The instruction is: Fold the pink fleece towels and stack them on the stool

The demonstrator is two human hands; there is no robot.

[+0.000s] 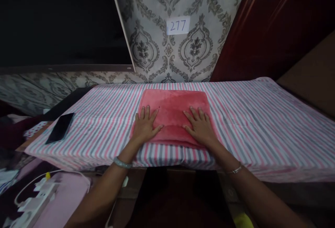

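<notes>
A folded pink-red plush cloth [171, 116] lies flat in the middle of the table, its folded layers showing along the near edge. My left hand [145, 125] rests palm down on its left part, fingers spread. On the right part lies my right hand [200, 126], also flat with the fingers apart. Both hands touch the cloth and neither grips it. Bare plush shows between the two thumbs. A bracelet circles each wrist.
A striped tablecloth [248, 123] covers the table. At its left end lies a phone [60, 128]. A large dark screen [62, 22] stands back left, a dark red panel [267, 29] back right. A white power strip [39, 200] sits low at left. Patterned wall behind bears a paper marked 277 [178, 25].
</notes>
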